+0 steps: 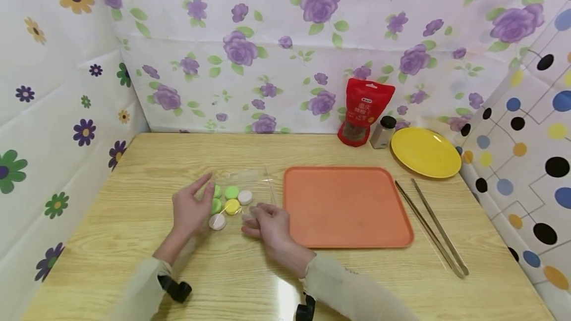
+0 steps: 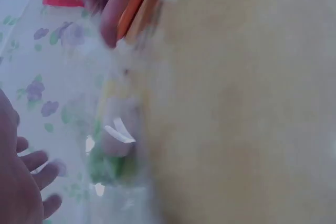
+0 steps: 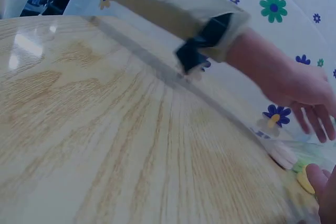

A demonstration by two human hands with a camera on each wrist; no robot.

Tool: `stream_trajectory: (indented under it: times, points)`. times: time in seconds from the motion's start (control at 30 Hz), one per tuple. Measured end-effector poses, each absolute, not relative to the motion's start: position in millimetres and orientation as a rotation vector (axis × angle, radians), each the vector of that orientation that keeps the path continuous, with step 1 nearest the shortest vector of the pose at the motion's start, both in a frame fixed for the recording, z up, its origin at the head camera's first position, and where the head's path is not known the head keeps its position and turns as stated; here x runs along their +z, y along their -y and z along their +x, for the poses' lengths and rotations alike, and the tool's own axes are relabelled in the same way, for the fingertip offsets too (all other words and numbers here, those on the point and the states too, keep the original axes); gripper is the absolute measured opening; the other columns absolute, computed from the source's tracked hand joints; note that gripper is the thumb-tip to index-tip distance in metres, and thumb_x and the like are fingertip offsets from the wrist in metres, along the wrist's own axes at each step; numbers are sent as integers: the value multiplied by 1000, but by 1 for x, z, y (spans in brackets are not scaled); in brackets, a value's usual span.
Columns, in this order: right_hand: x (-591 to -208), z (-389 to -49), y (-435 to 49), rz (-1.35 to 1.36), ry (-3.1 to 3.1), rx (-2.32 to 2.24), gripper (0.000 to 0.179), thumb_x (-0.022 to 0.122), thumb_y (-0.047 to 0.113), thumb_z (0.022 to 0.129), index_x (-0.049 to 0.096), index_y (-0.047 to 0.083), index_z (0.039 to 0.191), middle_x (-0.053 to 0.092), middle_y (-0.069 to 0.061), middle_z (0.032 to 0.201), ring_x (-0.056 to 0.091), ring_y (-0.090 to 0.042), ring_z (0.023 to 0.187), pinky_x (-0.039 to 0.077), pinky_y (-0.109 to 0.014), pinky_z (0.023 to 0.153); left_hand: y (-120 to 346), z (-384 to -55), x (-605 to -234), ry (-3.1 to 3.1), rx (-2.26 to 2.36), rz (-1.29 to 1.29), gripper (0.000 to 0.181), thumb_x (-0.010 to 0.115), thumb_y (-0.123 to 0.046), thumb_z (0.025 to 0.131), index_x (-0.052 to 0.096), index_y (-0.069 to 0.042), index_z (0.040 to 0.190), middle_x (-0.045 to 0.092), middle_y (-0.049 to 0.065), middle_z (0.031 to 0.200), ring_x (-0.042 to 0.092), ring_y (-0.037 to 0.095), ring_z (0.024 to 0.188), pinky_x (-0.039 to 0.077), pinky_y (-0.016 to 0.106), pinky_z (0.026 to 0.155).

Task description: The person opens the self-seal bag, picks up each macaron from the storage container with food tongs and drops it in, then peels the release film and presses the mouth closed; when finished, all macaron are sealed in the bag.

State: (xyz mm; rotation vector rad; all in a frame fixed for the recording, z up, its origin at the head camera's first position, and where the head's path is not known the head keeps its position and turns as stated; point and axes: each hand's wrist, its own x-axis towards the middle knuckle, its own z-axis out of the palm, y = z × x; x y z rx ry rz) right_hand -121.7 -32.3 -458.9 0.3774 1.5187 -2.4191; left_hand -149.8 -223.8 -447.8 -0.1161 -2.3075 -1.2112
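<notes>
Several small round macaron-like pieces, green, white and yellow (image 1: pixel 232 206), sit in a clear plastic package (image 1: pixel 250 176) on the table. My left hand (image 1: pixel 192 207) is at the package's left side, fingers extended and overlapping the green pieces in the head view. In the left wrist view the fingers of this left hand (image 2: pixel 31 177) are spread beside the package, apart from it. My right hand (image 1: pixel 272 224) is at the package's near right corner, its fingertips bent together and pinching the clear plastic. Only part of the right hand (image 3: pixel 326 192) shows in its own wrist view.
An orange tray (image 1: pixel 348 207) lies right of the package, with long metal tongs (image 1: pixel 439 229) beyond it. At the back stand a red snack pouch (image 1: pixel 363 108), a black-capped shaker jar (image 1: pixel 383 133) and a yellow plate (image 1: pixel 426 152). Patterned cloth walls border the table.
</notes>
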Motion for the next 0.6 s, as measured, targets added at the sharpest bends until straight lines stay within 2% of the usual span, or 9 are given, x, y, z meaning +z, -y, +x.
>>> stream_trajectory:
  times: [0.03, 0.1, 0.13, 0.2, 0.27, 0.33, 0.43, 0.5, 0.6]
  points:
    - [-459, -121, 32, 373, -1514, -2427, 37, 60, -4, 94, 48, -17, 127, 65, -31, 111, 73, -32, 87, 59, -38, 71, 224, -159, -443, 2342, -1168, -116, 25, 67, -2, 93, 70, 7, 116, 73, 22, 98, 72, 36, 87, 58, 40, 74]
    - [-460, -120, 30, 371, -1510, -2440, 38, 60, -4, 94, 47, -17, 128, 66, -31, 108, 73, -32, 85, 59, -38, 71, 224, -180, -434, 2463, -1097, -141, 25, 64, -5, 94, 70, 6, 116, 74, 19, 88, 72, 30, 72, 55, 33, 58]
    - [-461, -120, 29, 371, -1507, -2444, 39, 60, -4, 94, 47, -17, 128, 66, -30, 107, 73, -31, 85, 59, -38, 71, 222, -191, -430, 2547, -1085, -167, 26, 63, -5, 95, 70, 5, 118, 74, 19, 96, 73, 33, 81, 56, 35, 63]
    - [-463, -119, 28, 371, -1498, -2452, 38, 60, -3, 94, 48, -17, 127, 67, -29, 106, 73, -31, 85, 59, -38, 70, 217, -214, -423, 2738, -1050, -269, 30, 60, -7, 96, 68, 5, 123, 74, 18, 95, 69, 29, 76, 51, 33, 59]
    - [-465, -119, 28, 369, -1489, -2458, 37, 61, -2, 94, 48, -16, 126, 66, -29, 108, 73, -31, 87, 59, -38, 69, 211, -235, -420, 2923, -1031, -410, 35, 58, -7, 97, 64, 5, 129, 72, 20, 103, 66, 27, 81, 51, 33, 64]
    - [-466, -118, 27, 369, -1481, -2457, 36, 61, -1, 95, 49, -15, 126, 66, -28, 110, 73, -31, 88, 59, -38, 68, 205, -252, -418, 3073, -1042, -552, 38, 56, -6, 97, 60, 6, 132, 70, 23, 109, 64, 29, 88, 52, 37, 70]
    - [-466, -116, 27, 352, -1482, -2445, 35, 61, 1, 96, 49, -14, 125, 66, -28, 112, 72, -31, 89, 59, -38, 67, 198, -269, -418, 3230, -1071, -654, 36, 59, -7, 97, 62, 7, 130, 68, 23, 117, 64, 29, 100, 52, 41, 84]
    - [-465, -116, 26, 330, -1504, -2422, 35, 62, 2, 97, 49, -14, 126, 66, -28, 111, 72, -32, 90, 59, -39, 67, 195, -276, -419, 3279, -1104, -678, 31, 62, -9, 97, 67, 7, 123, 70, 20, 113, 64, 25, 97, 52, 40, 84]
    - [-462, -116, 21, 290, -1561, -2377, 39, 62, 5, 99, 49, -15, 130, 67, -26, 112, 72, -32, 91, 59, -39, 67, 191, -282, -420, 3278, -1147, -671, 20, 65, -12, 98, 74, 3, 108, 73, 14, 97, 62, 18, 82, 51, 34, 75]
